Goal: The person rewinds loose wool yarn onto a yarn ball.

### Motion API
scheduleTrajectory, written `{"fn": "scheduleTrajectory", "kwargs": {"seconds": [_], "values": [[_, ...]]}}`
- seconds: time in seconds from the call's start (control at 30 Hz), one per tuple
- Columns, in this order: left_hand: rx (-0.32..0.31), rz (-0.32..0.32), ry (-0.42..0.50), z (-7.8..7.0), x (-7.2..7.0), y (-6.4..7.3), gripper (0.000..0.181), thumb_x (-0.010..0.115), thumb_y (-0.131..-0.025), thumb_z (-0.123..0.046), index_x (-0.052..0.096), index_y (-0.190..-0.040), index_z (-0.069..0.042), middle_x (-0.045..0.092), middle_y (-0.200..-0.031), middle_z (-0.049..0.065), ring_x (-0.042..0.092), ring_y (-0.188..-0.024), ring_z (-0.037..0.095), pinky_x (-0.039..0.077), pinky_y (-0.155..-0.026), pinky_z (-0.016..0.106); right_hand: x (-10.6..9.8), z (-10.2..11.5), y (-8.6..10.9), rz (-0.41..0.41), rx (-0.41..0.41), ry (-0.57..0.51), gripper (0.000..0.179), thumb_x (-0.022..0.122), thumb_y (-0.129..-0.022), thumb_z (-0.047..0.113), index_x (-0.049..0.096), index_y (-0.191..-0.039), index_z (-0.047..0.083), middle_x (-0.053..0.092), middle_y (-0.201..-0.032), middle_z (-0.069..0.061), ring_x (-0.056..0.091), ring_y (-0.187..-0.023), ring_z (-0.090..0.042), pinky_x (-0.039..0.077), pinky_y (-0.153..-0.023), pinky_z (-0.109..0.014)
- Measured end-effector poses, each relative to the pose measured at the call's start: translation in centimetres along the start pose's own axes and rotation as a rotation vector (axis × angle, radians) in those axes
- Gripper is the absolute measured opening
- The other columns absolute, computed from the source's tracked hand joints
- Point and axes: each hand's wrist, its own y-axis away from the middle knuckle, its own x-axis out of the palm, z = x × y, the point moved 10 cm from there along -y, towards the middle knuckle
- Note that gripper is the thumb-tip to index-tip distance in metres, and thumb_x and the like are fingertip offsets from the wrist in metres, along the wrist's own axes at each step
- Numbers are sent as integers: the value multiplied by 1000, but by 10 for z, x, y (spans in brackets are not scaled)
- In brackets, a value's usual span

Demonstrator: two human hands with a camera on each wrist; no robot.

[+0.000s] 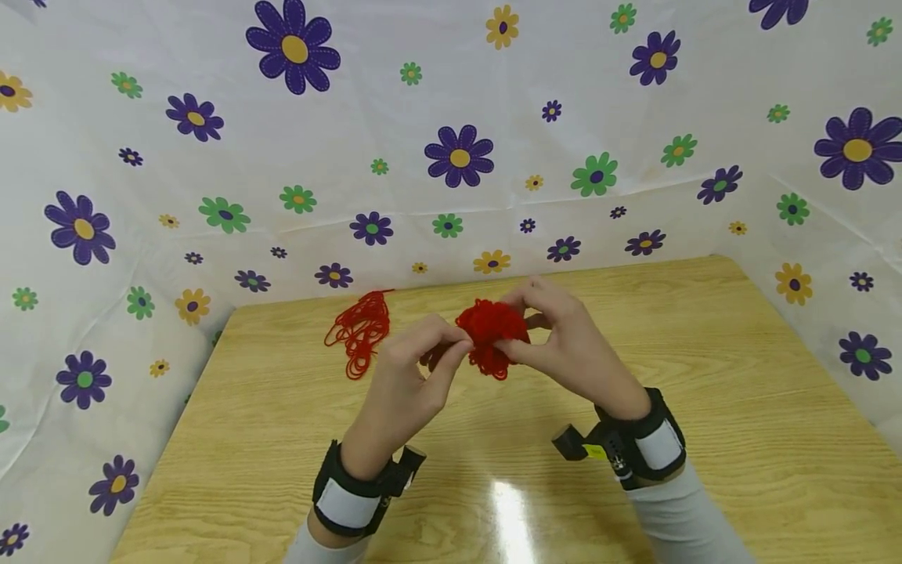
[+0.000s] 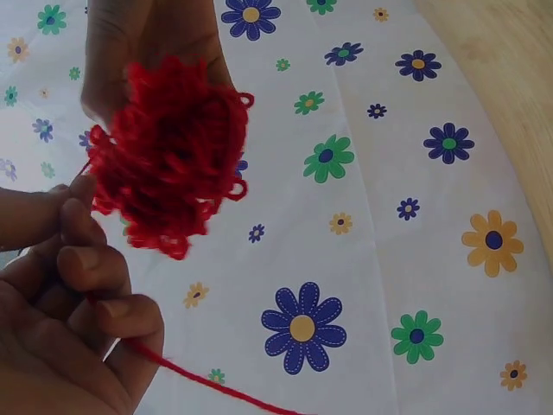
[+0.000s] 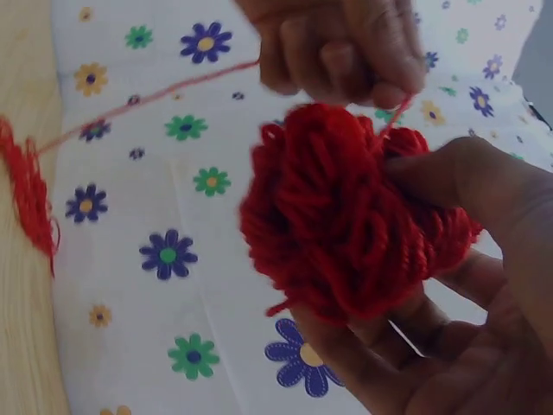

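A looped bundle of red yarn (image 1: 496,325) is up over the table, gripped by my right hand (image 1: 574,345) with the thumb on the near side and fingers behind. In the right wrist view the bundle (image 3: 337,216) looks thick, with loops sticking out all round. Just left of it, my left hand (image 1: 412,376) pinches a yarn strand (image 3: 399,117) between thumb and fingertip, close to the bundle. From under the left fingers the same red strand (image 2: 216,386) trails away. The right wrist view shows it running toward a loose yarn pile (image 3: 30,194).
The loose pile of red yarn (image 1: 362,333) lies at the back left of the wooden table (image 1: 282,462). A white cloth with printed flowers (image 1: 486,102) hangs behind and at both sides. Each wrist wears a black strap with a small camera.
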Motion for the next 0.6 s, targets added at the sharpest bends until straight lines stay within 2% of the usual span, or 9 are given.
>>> {"fn": "scheduleTrajectory", "kwargs": {"seconds": [0.13, 0.27, 0.33, 0.43, 0.53, 0.6], "values": [[17, -61, 11, 2, -8, 0, 4, 72, -96, -6, 71, -93, -4, 66, -82, 4, 52, -68, 12, 47, -59, 25, 14, -3, 2, 160, 69, -83, 27, 81, -86, 4, 69, -109, 10, 67, -108, -2, 63, -102, -20, 60, -84, -37], [28, -89, 53, 2, -11, 0, 24, 66, -101, -25, 70, -92, -3, 66, -82, 5, 53, -68, 12, 49, -60, 22, 25, -3, 7, 294, 97, -153, 23, 80, -88, 9, 68, -107, 13, 67, -105, 0, 63, -101, -21, 58, -87, -39], [31, -94, 66, 1, -11, 0, 29, 65, -101, -28, 70, -91, -2, 66, -82, 5, 54, -69, 12, 50, -60, 22, 29, -1, 10, 344, 99, -192, 20, 78, -90, 10, 67, -106, 13, 67, -105, 0, 63, -101, -22, 57, -87, -41], [33, -96, 81, 1, -11, 0, 23, 67, -100, -24, 71, -91, -3, 66, -82, 5, 53, -69, 12, 49, -60, 22, 33, 1, 13, 401, 110, -266, 18, 75, -91, 9, 66, -107, 12, 67, -106, -2, 64, -102, -25, 58, -86, -41], [33, -96, 100, 1, -11, 0, 7, 71, -95, -9, 71, -90, -4, 66, -82, 5, 52, -69, 12, 48, -60, 22, 37, 4, 14, 436, 104, -321, 19, 73, -92, 7, 65, -109, 10, 67, -107, -5, 65, -103, -26, 60, -87, -41], [29, -95, 109, 0, -10, -1, 7, 74, -91, 0, 70, -89, -5, 65, -81, 5, 52, -70, 13, 46, -60, 21, 39, 6, 14, 446, 90, -338, 19, 72, -92, 5, 65, -109, 9, 67, -108, -5, 65, -103, -27, 59, -88, -42]]}}
